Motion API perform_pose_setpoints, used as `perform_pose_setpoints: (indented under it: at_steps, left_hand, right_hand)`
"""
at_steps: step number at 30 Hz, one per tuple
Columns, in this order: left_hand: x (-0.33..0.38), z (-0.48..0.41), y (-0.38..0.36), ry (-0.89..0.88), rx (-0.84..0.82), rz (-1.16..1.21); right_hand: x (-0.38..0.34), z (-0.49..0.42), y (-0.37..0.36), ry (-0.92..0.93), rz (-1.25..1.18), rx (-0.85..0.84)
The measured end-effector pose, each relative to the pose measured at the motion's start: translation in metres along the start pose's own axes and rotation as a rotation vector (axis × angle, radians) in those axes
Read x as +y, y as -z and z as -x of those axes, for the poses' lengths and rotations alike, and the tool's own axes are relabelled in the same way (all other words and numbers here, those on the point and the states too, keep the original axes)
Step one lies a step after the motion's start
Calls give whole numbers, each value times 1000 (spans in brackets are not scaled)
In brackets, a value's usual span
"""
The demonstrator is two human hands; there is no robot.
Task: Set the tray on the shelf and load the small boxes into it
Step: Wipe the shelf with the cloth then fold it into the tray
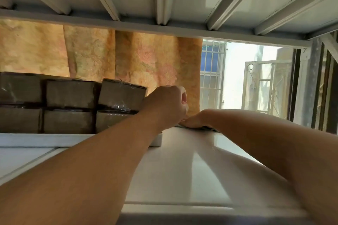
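Forearms (91, 170) cross the shelf (182, 170); stacked boxes (69, 95) fill the tray (36, 139).

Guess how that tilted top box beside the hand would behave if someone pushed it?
Probably stiff: the box keeps square, cardboard-like edges. Its glossy clear wrap may make it slippery to the touch. It sits slightly tilted on the box below, so a push might slide it or tip it off.

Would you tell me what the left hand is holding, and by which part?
It cannot be told: the left hand curls at the right end of the top right box, but the hand itself hides any contact.
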State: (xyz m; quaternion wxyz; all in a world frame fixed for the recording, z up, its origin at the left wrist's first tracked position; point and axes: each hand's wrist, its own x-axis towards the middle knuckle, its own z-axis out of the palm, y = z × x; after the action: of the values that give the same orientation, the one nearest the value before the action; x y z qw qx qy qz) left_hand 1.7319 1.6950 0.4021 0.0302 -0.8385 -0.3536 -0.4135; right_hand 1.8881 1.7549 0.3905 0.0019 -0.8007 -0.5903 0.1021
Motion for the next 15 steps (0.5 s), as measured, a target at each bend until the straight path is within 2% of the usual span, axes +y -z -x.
perform_pose_setpoints:
  at_steps: [10, 15]
  left_hand:
    - [3, 8, 1, -61, -27, -91]
    - [25, 17, -1, -175, 86, -59]
  right_hand:
    - [30, 43, -9, 45, -21, -80]
    - [40, 86, -17, 121, -3, -125]
